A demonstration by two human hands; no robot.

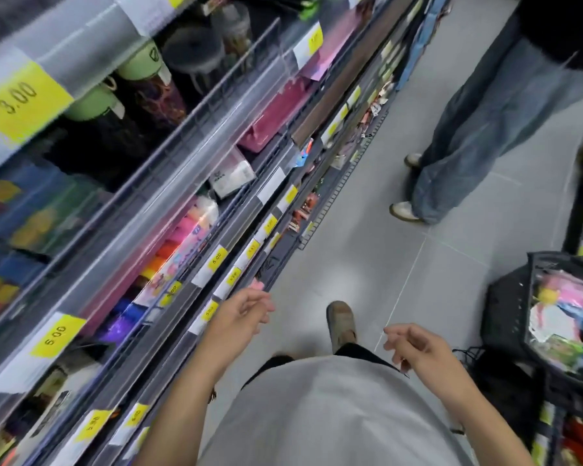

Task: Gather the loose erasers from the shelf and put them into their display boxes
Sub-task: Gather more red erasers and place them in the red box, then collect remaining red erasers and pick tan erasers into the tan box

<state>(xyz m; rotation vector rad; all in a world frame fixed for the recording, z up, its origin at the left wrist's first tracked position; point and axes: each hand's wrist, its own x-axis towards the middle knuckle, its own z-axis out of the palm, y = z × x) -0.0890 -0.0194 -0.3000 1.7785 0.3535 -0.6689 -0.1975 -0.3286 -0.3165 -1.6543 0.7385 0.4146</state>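
I stand in a shop aisle beside tiered shelves [182, 210] on my left. My left hand [241, 314] hovers near the lower shelf edge with loosely curled fingers and holds nothing. My right hand [418, 344] hangs over the grey floor, fingers relaxed, also with nothing in it. A small pink item [258, 284] sits at the shelf edge just above my left hand; I cannot tell whether it is an eraser. A row of bright pink, orange and purple goods [169, 250] fills a shelf behind a clear guard. The view is blurred.
Yellow price tags [216, 258] line the shelf fronts. Another person in wide jeans [468, 139] stands further up the aisle. A black basket [549, 317] of colourful packets stands on the floor at right. My shoe [341, 322] is on the grey tiles.
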